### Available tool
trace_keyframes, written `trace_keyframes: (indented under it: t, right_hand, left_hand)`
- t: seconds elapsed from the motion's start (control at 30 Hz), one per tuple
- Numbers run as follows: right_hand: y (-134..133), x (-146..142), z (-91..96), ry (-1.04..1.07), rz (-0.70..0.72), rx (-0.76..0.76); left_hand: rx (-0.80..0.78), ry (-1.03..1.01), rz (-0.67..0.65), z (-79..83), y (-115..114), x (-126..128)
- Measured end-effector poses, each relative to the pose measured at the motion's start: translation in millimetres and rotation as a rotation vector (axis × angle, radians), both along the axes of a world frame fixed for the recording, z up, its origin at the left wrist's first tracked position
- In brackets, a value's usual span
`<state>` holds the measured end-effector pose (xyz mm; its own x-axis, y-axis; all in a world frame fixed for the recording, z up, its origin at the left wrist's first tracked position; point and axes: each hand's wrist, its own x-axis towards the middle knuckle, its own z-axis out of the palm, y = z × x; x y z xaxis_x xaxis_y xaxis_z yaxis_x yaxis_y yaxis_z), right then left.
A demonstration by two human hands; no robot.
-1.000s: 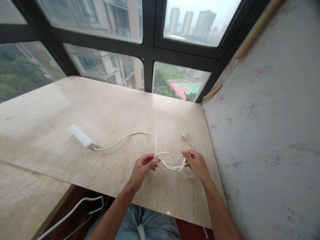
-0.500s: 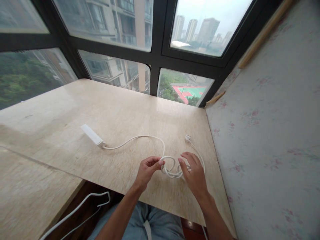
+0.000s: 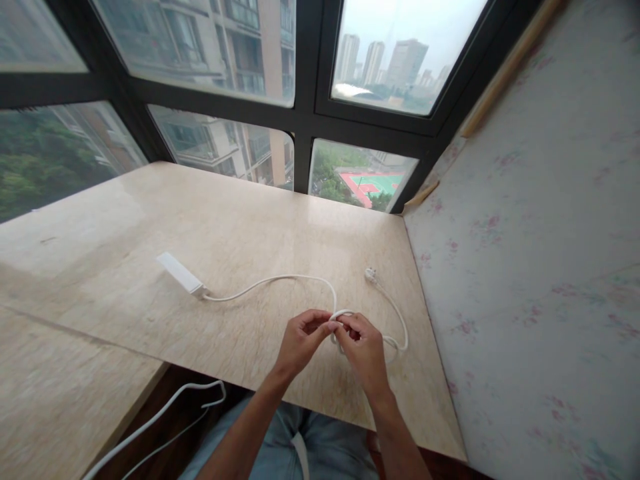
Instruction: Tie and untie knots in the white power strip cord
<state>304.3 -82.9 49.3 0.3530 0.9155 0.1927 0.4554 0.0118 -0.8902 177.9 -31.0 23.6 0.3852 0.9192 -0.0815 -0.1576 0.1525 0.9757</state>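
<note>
A white power strip (image 3: 180, 273) lies on the left part of the stone-look ledge. Its white cord (image 3: 280, 276) curves right to a looped, tangled part between my hands. My left hand (image 3: 303, 340) pinches the cord at the loop with thumb and fingertips. Close against it, my right hand (image 3: 363, 343) has its fingers closed on the same loop; the fingertips of both hands meet and hide part of the cord. More cord runs out to the right of my right hand and bends back to the white plug (image 3: 371, 275), which rests on the ledge.
Dark-framed windows (image 3: 303, 120) stand behind the ledge (image 3: 240, 220). A flower-patterned wall (image 3: 525, 267) borders it on the right. At the lower left, a white hanger-like bent rod (image 3: 165, 403) shows in the gap below the ledge, near my legs (image 3: 330, 440).
My right hand has moved left from the right side of the coil and closed on the loop beside my left hand. The view has shifted slightly.
</note>
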Motion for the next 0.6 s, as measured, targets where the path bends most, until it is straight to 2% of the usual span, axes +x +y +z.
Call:
trace_keyframes:
  t: [0.27, 0.47, 0.6]
  right_hand:
    - [-4.9, 6.9, -4.9, 0.080, 0.029, -0.019]
    - [-10.0, 12.0, -10.8, -0.035, 0.044, 0.082]
    - [-23.3, 21.0, -14.9, -0.131, 0.134, 0.210]
  left_hand:
    - [0.201, 0.199, 0.107, -0.6, 3.5, 5.2]
    - [0.094, 0.135, 0.232, 2.9, -1.7, 23.0]
    - [-0.010, 0.075, 0.353, -0.2, 9.3, 26.7]
